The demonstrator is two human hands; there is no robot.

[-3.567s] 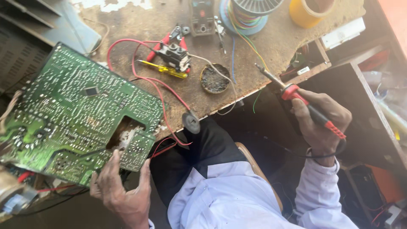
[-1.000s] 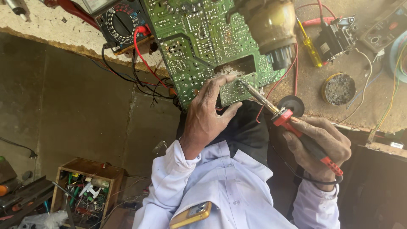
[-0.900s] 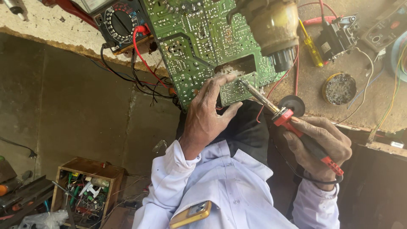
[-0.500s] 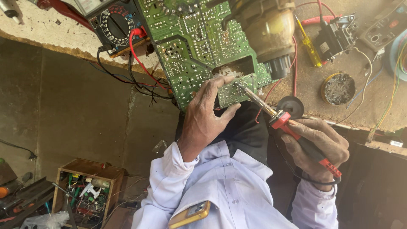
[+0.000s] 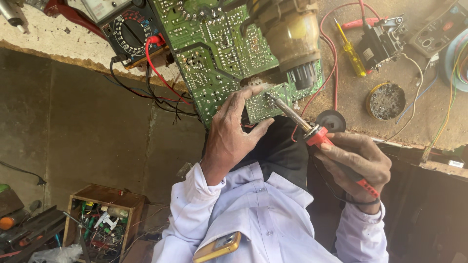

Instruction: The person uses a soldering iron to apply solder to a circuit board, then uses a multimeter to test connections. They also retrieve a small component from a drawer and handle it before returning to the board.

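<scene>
A green circuit board (image 5: 219,53) lies solder side up, jutting over the near edge of the worn workbench (image 5: 370,126). My left hand (image 5: 234,134) grips the board's near edge, fingers against it beside a cut-out. My right hand (image 5: 358,163) holds a red and black soldering iron (image 5: 317,134). The iron's metal tip touches the board right by my left fingertips. A bulky brown component (image 5: 292,34) sits over the board's right part.
A black analog multimeter (image 5: 129,31) with red and black leads lies left of the board. A yellow screwdriver (image 5: 351,48), a black transformer part (image 5: 380,44) and a round tin (image 5: 385,101) lie to the right. A wooden box of parts (image 5: 100,226) stands on the floor.
Since 3.6 s ago the view swung left and the board moved to the bench edge with the iron's tip brought onto it. Over the last second, only slight shifts.
</scene>
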